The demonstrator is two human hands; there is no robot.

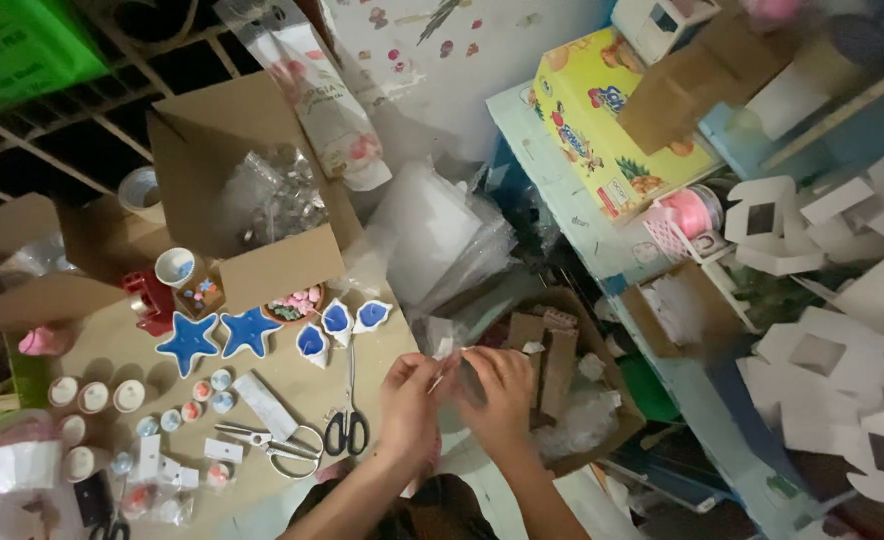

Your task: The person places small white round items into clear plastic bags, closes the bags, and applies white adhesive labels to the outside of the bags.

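Head view, looking down at a cluttered craft bench. Both hands meet just above the lower middle of the frame: left hand [409, 400] and right hand [503, 392] are close together, fingers pinched on a small clear plastic bag [449, 350] held between them, above the table edge; it is too small and blurred to tell what's inside. Both grips read as closed on the bag, left at its left edge, right at the right side. Just right of the hands, an open cardboard box [562, 375] with brown card pieces and crumpled clear film in it. Left of the hands on the brown tabletop [112, 340]: black-handled scissors [347, 420] lying flat, a second pair with pale handles [272, 442] beside them, near but not touching the left hand. Further up-left, two blue star-shaped dishes [217, 338] side by side, three small blue shell-shaped dishes [340, 325] to their right, a red tape dispenser [147, 298], rows of small round pots [92, 397]. Behind those, a large open carton [262, 160] with clear bags inside. Upper right: yellow printed box [612, 110], pink ribbon spool [692, 212], pile of white card cut-outs [842, 330]
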